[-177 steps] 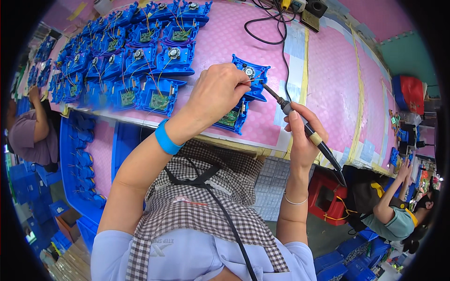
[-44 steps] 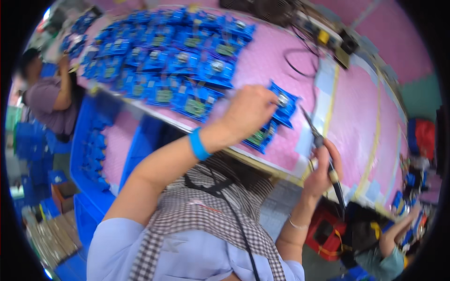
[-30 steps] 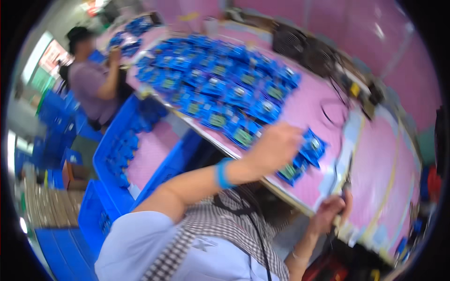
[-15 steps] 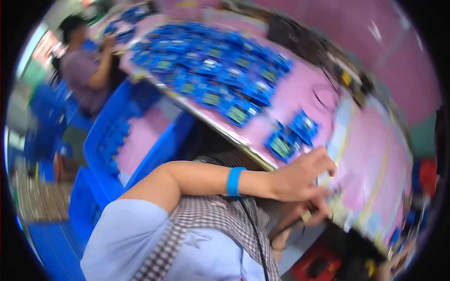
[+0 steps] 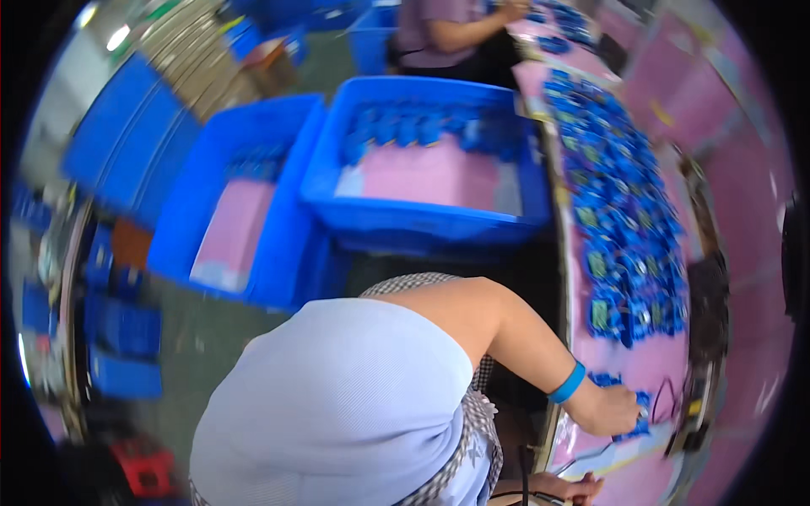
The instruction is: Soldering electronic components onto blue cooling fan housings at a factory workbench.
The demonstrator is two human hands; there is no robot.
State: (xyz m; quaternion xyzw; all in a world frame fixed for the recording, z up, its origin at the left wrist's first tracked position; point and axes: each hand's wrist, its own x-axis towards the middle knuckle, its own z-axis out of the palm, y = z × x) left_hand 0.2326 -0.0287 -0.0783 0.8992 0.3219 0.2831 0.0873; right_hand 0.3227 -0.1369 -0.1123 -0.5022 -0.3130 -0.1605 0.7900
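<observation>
**Left hand (image 5: 609, 411) over a blue unit (image 5: 644, 424) on the pink table (image 5: 633, 357)**

The table's near edge runs past the person; along its back edge stands a pink wall (image 5: 753, 219). Crowded rows of units (image 5: 620, 211) cover the table toward its far end, where a co-worker (image 5: 439, 40) in a purple top is partly in view. Just off the near edge stands a large bin (image 5: 430, 221) with more blue pieces inside; a small bin (image 5: 295, 202) is beside it. A red stool (image 5: 142, 466) stands on the grey floor (image 5: 202, 363).

The left hand's fingers are curled and cover part of the blue unit; blur makes it impossible to tell whether they grip it. That unit lies apart from the rows, between the near and back edges, with a second unit (image 5: 604, 379) just beside it. A cord loop (image 5: 665, 400) lies near, toward the back edge.

The right hand (image 5: 565, 487) is low at the near edge, fingers bent, partly cut off; what it holds cannot be told.

The left arm (image 5: 515, 333) is bent at the elbow, its forearm crossing the near edge, a blue wristband (image 5: 567, 382) at the wrist.
</observation>
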